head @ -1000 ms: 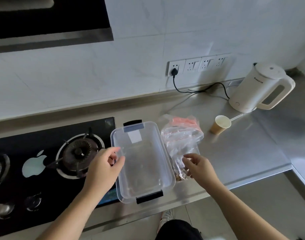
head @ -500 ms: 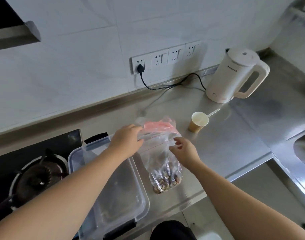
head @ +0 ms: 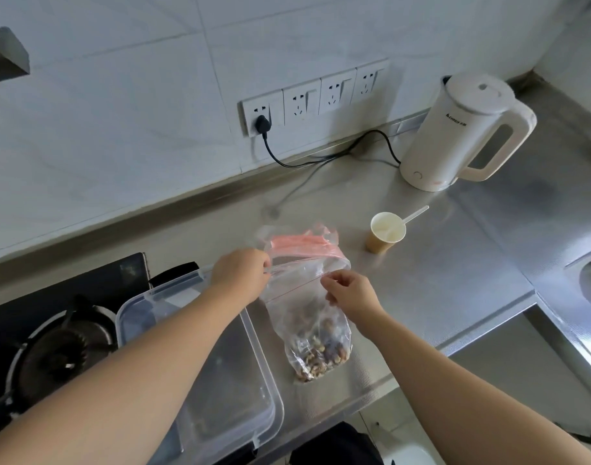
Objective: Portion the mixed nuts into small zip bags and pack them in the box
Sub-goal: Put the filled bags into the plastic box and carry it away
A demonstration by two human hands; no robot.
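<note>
A clear zip bag of mixed nuts (head: 315, 347) lies on the steel counter, nuts heaped at its near end. My left hand (head: 242, 275) pinches the bag's top edge at the left. My right hand (head: 351, 293) pinches the plastic at the zip line on the right. Behind them lies a stack of small zip bags (head: 302, 245) with pink strips. The clear plastic box (head: 260, 374) with black clips sits left of the bag, under my left forearm, lid on.
A paper cup (head: 386, 233) with a white scoop stands right of the bags. Further back are a white kettle (head: 461, 132) and its black cord (head: 320, 159) to the wall sockets. A gas hob (head: 59, 340) lies at the left, a sink edge (head: 589, 273) at the right.
My left hand left the box and came over to the nut bag's top. My right hand moved up from the bag's lower part to the zip line. The view shifted right.
</note>
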